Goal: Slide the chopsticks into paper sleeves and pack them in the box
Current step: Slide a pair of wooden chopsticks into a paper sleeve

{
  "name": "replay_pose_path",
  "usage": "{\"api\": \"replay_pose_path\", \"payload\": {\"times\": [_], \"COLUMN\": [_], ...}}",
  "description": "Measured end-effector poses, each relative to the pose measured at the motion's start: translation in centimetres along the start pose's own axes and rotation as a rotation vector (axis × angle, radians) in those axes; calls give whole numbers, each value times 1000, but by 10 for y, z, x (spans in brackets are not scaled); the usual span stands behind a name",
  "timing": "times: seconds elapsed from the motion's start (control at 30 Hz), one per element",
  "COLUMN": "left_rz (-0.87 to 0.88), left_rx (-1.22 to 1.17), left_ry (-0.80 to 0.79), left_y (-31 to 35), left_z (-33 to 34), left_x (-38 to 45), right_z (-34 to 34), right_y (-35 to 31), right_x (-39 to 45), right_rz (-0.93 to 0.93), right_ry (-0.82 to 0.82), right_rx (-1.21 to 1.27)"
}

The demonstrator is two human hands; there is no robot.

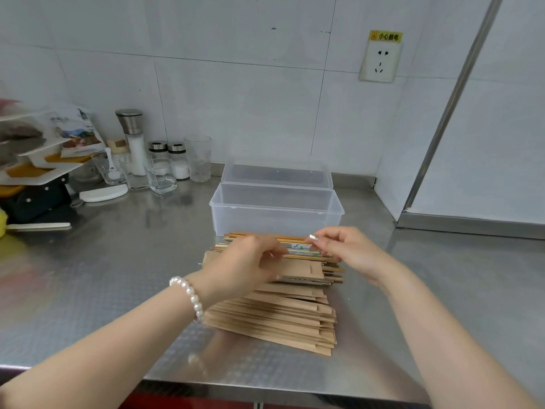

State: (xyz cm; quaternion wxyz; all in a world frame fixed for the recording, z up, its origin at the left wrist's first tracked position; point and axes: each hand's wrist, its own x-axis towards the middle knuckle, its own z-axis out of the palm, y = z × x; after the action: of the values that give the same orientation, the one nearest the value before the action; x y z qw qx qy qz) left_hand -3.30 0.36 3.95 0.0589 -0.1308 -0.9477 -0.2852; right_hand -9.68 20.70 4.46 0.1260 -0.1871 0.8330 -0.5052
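A person's two bare hands work over a heap of chopsticks [295, 238] and brown paper sleeves [280, 317] on a steel counter [118, 261]. The left hand [244, 261], a pearl bracelet [190, 296] at its wrist, lies on top of the heap with its fingers curled down onto the chopsticks and a flat sleeve; whether they actually pinch anything cannot be told, since the fingertips are hidden beneath the hand. The right hand [348, 249], at 3 o'clock from the left, has its thumb and forefinger closed on the silver-capped end of a chopstick [312, 238], the other fingers loosely bent. Between the two hands a strip of printed wrapper [300, 247] shows (its pattern too small to read). The sleeves fan out toward 6 o'clock, close to the counter's near edge. At 12 o'clock from the hands, just beyond the heap, stands a clear plastic box [275, 214] with its hinged lid [277, 174] thrown back toward the tiled wall. At 10 o'clock, well apart, are a salt grinder [132, 137], small jars [168, 156] and a drinking glass [198, 157]. A wall socket [380, 62] sits at 1 o'clock.
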Motion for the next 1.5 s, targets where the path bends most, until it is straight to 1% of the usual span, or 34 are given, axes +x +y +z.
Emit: {"api": "replay_pose_path", "payload": {"times": [0.2, 0.37, 0.43, 0.5, 0.6, 0.73, 0.83, 1.03, 1.2, 1.23, 1.3, 1.37, 1.43, 1.47, 1.5], "left_rz": [-16, 50, 106, 182, 238, 216, 206, 233, 164, 148, 110, 81, 44, 20, -1], "left_rx": [-38, 29, 112, 165, 144, 68, 65, 29, -52, -51, -40, 7, 55, 67, 74], "left_ry": [114, 173, 219, 268, 288, 328, 329, 325, 318, 324, 331, 341, 356, 361, 363], "left_y": [-4, -16, -19, -20, -22, -32, -35, -35, -36, -37, -41, -48, -54, -56, -59], "left_z": [-15, -11, -4, 5, 12, 20, 24, 26, 22, 19, 14, 8, 3, 2, 1], "left_x": [28, 51, 58, 64, 70, 70, 67, 61, 57, 57, 57, 57, 58, 58, 58], "right_z": [-1, -1, 2, 7, 10, -5, -13, 4, 7, 2, -15, -34, -50, -56, -59], "right_y": [-15, -14, -11, -6, -1, 3, 5, 4, 4, 3, 4, 12, 23, 28, 31], "right_x": [31, 48, 52, 56, 57, 49, 46, 47, 47, 46, 42, 39, 36, 36, 35], "right_rz": [25, 68, 61, 44, 31, 53, 65, 39, 20, 23, 38, 73, 133, 163, 183], "right_ry": [-34, 14, 49, 69, 74, 43, 47, 34, 68, 87, 178, 294, 384, 404, 404], "right_rx": [116, 343, 387, 407, 395, 437, 453, 316, 266, 268, 242, 79, -217, -332, -390]}}
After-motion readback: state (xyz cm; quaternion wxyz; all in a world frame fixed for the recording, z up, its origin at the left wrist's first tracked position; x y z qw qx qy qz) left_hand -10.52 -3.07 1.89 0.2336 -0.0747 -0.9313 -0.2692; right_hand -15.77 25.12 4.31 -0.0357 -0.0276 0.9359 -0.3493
